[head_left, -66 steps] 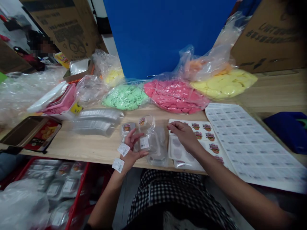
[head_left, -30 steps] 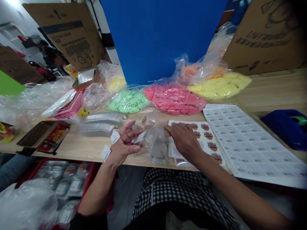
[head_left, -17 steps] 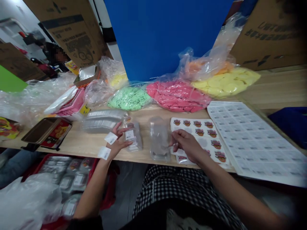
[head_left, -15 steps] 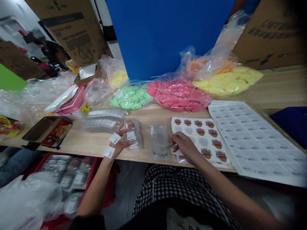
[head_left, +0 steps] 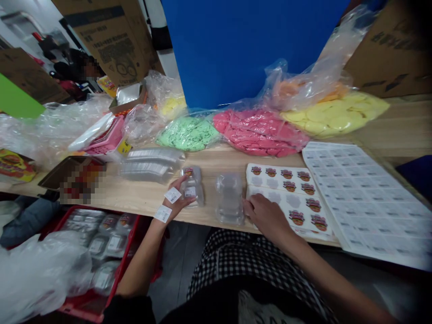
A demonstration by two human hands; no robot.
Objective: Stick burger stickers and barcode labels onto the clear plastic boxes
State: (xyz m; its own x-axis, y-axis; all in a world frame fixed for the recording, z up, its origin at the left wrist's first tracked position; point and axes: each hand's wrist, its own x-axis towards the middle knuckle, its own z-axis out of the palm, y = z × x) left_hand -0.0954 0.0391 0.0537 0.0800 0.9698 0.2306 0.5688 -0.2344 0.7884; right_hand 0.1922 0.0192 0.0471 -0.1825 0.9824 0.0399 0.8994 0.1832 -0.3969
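Note:
My left hand [head_left: 178, 199] is closed round a small clear plastic container [head_left: 193, 188] that carries a round logo sticker and a white label. Two white labels [head_left: 168, 204] stick to the back of that hand and wrist. My right hand [head_left: 266, 216] rests at the near edge of the wooden table [head_left: 145, 198], its fingertips touching a stack of empty clear containers [head_left: 230, 202]. Just right of it lies a sheet of round logo stickers [head_left: 290, 193], with several stickers gone.
A large sheet of small white labels [head_left: 361, 198] lies at the right. Bags of green [head_left: 187, 132], pink [head_left: 259, 132] and yellow [head_left: 337, 117] pieces line the back. Stacked clear lids [head_left: 148, 164] lie left of centre. A red crate [head_left: 101, 234] with labelled containers sits below the table.
My left hand carried the labelled container to the left and closed it. My right hand left the container and dropped to the empty stack by the sticker sheet.

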